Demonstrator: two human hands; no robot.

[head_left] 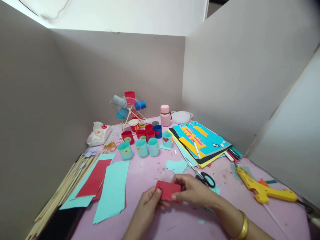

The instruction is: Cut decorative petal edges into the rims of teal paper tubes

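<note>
A small rectangle of red paper is held up above the front middle of the table. My left hand pinches its left end, the thumb lying on the face toward me. At the right end, my right hand grips it between thumb and fingers. Scissors with black handles lie just beyond my right hand, beside light-green paper scraps. To the left are long strips of light-green paper and red paper.
Several red, blue and light-green paper cups stand mid-table, before a stick-and-paper wheel. A pink flask is behind. A yellow glue gun and a stack of coloured sheets lie right; wooden sticks lie left.
</note>
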